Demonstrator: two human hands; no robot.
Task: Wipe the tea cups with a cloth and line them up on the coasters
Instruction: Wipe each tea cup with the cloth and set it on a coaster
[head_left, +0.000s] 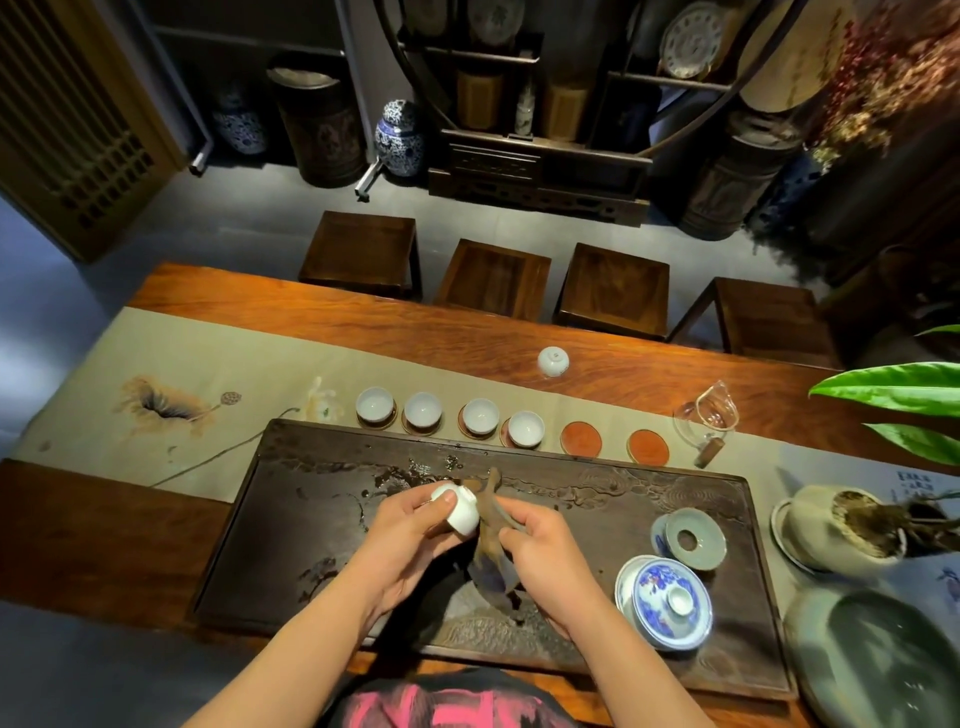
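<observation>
My left hand (415, 519) has its fingers curled round a small white cup (460, 512), tipped on its side so the mouth faces my right hand (540, 545). That right hand pinches a dark cloth (491, 551), bunched where it meets the cup's rim and hanging loose below. Both hands are closed on what they hold, and they work over the middle of the dark tea tray (311, 519).

To do this wipe well, I think I should push the bunched cloth into the bowl with my fingertips and turn the cup with my left hand, so the cloth sweeps the whole inner wall, then run it once round the rim and the outside. The cup looks thin and slick, so I judge a firm but gentle hold is right, keeping it low over the tray in case it slips.

Beyond the tray's far edge, on the pale table runner (208, 364), four cups stand in a row on coasters, the leftmost (375, 405) first and the fourth (525, 429) last. Right of them two red coasters lie bare, one (581, 438) just beside the fourth cup, the other (648, 447) further right. One more cup (552, 361) sits upside down near the far edge of the runner. My cup likely goes on the nearer bare coaster.
</observation>
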